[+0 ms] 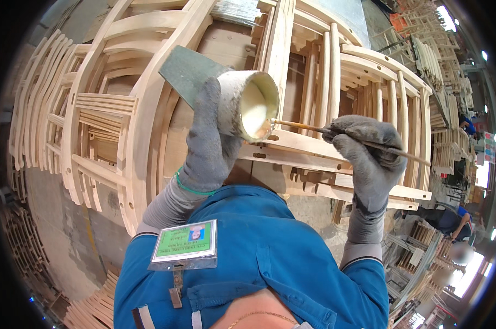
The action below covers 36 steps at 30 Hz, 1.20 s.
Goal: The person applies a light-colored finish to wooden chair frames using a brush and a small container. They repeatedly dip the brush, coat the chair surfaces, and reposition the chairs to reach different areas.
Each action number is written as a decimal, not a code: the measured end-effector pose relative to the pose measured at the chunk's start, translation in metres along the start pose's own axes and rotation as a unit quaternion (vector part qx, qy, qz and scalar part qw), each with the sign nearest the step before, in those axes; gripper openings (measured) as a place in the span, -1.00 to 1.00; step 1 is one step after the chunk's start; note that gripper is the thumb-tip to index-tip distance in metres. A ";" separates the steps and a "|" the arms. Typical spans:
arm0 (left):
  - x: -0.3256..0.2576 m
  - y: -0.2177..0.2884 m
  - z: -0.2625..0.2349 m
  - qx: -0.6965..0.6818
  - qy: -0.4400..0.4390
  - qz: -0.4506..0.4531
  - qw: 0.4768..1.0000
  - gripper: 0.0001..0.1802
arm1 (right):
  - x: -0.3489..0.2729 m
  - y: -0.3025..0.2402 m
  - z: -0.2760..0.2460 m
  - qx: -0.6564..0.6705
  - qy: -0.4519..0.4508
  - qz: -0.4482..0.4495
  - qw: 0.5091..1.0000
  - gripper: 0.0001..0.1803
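My left hand (207, 129), in a grey glove, is closed around a white, stained cup (230, 104) tilted toward the right. Pale creamy liquid (253, 107) shows inside. A flat grey-green piece (187, 71) sticks out beyond the cup at the left; whether it is joined to the cup is hidden. Between the gloved fingers of my right hand (371, 151) is a thin wooden stick (300, 126), held nearly level, its tip at the cup's right rim. Just below the tip lies a pale wooden rail (314, 143) with dark holes, part of a wooden frame.
Slatted wooden frames (388, 71) lie ahead on the right, and more chair-like frames (124, 104) stand on the left. Curved wooden parts (39, 104) are stacked at the far left. A person (451, 222) in blue is at the far right, among further wooden parts.
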State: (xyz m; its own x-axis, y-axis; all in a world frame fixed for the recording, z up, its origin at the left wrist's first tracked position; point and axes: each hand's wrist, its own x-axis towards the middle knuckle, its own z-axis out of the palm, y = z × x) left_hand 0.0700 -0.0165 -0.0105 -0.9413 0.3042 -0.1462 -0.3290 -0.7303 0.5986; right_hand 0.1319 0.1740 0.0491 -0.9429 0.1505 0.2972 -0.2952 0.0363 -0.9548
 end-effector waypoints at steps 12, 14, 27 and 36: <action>-0.017 0.002 0.004 -0.056 0.005 -0.015 0.998 -0.46 | -0.015 0.010 0.019 0.218 0.096 0.117 0.964 -0.87; -0.016 0.001 -0.002 -0.052 -0.007 -0.019 0.998 -0.45 | -0.015 0.022 0.012 0.273 0.106 0.159 0.943 -0.89; -0.013 0.009 -0.033 -0.071 0.012 -0.072 0.995 -0.45 | -0.047 0.068 -0.010 0.311 0.206 0.179 0.910 -0.82; -0.013 0.020 -0.063 -0.057 0.055 -0.033 0.996 -0.47 | -0.058 0.087 0.001 0.072 0.235 0.127 0.961 -0.88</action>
State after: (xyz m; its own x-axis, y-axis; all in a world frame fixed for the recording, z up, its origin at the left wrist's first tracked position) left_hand 0.0713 -0.0737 -0.0461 -0.9181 0.2888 -0.2714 -0.3902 -0.7781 0.4922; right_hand 0.1610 0.1677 -0.0517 -0.8239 0.5665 -0.0147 -0.1150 -0.1925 -0.9745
